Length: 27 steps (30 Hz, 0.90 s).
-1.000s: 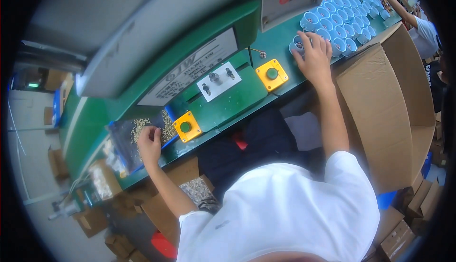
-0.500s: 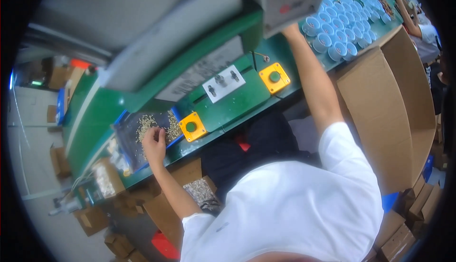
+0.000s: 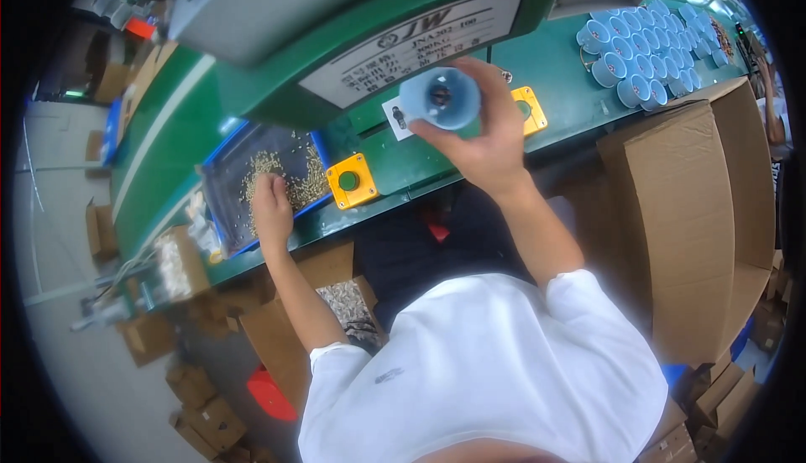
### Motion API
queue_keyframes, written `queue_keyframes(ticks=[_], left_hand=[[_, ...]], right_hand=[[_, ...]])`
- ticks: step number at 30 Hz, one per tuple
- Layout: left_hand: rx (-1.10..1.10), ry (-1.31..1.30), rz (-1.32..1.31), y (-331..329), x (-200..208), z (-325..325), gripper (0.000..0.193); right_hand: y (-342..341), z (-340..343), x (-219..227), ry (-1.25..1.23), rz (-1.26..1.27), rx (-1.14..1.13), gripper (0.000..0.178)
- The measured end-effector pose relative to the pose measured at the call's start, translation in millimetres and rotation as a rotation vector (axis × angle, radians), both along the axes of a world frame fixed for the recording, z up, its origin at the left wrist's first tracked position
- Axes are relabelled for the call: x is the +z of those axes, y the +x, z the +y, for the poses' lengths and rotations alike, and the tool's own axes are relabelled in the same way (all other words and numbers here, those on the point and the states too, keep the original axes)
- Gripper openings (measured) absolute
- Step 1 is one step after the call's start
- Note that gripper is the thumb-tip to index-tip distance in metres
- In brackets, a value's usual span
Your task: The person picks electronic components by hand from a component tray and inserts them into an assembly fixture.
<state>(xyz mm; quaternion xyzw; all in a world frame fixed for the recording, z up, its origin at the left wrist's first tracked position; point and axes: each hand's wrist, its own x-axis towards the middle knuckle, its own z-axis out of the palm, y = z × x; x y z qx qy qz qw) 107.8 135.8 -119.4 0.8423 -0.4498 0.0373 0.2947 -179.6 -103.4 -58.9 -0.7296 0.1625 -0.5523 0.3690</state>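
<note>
My right hand [image 3: 494, 146] is wrapped round a light blue plastic cup [image 3: 457, 109], raised in front of the green machine. A few small dark pieces lie at the bottom of the cup. At the left, my left hand [image 3: 272, 211] is down in a dark tray with a blue rim [image 3: 223, 169], its fingers drawn together among small brass-coloured pieces [image 3: 312, 184]. What those fingers pinch, if anything, is hidden. Under the cup, a silver plate with dark fittings [image 3: 395, 119] is partly covered.
The green machine head [image 3: 336, 60] overhangs the bench. Yellow boxes with green buttons stand left [image 3: 352, 181] and right [image 3: 532, 119]. Many blue cups [image 3: 642, 52] stand at the far right, behind a large open carton [image 3: 672, 228]. Another person's arm [image 3: 768, 98] shows beyond.
My right hand has come back from near the cups at the right, now carrying a blue cup before the machine. My left hand stays in the tray. The view has shifted a little.
</note>
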Motion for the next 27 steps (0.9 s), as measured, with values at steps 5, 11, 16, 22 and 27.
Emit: queue_keyframes(ticks=[5, 11, 16, 22, 27], left_hand=[[-0.003, -0.009, 0.029, -6, 5, 0, 0.016], [-0.012, -0.018, 0.028, -9, 7, 2, 0.015], [0.012, -0.025, 0.055, -8, 8, 1, 0.015], [0.011, -0.033, 0.031, -7, 7, 1, 0.011], [0.008, -0.041, 0.028, -8, 11, 5, 0.015]], right_hand=[[22, -5, 3, -0.056, 0.084, -0.100, 0.063], [19, -6, 4, -0.105, 0.131, -0.091, 0.063], [15, -12, 19, -0.144, 0.248, -0.093, 0.061], [14, -14, 19, -0.196, 0.269, -0.051, 0.061], [13, -3, 19, -0.103, 0.394, -0.108, 0.062]])
